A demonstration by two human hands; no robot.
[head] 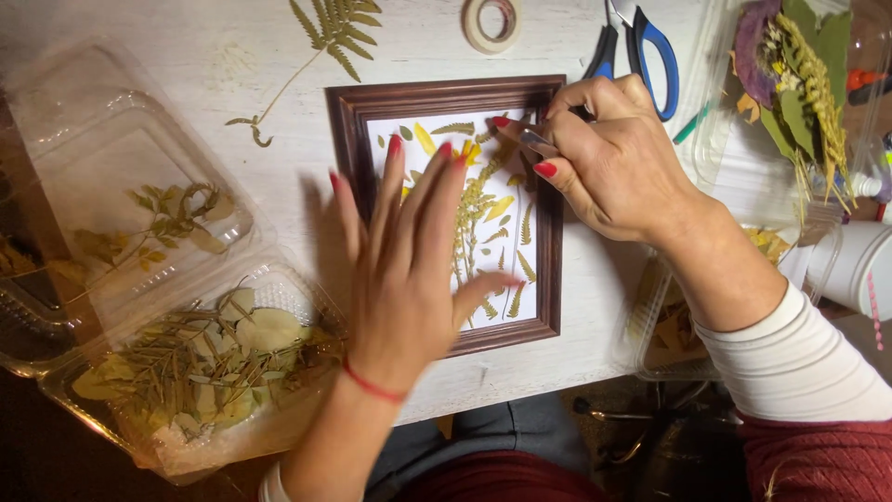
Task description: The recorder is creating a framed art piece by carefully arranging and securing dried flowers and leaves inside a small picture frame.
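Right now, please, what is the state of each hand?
Left hand: open, fingers spread over the framed picture, holding nothing.
Right hand: closed, pinching metal tweezers at the frame's upper right corner.

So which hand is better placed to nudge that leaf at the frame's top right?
Probably the right hand: it grips tweezers at that corner of the frame. The left hand hovers open.

close overhead head view, facing down
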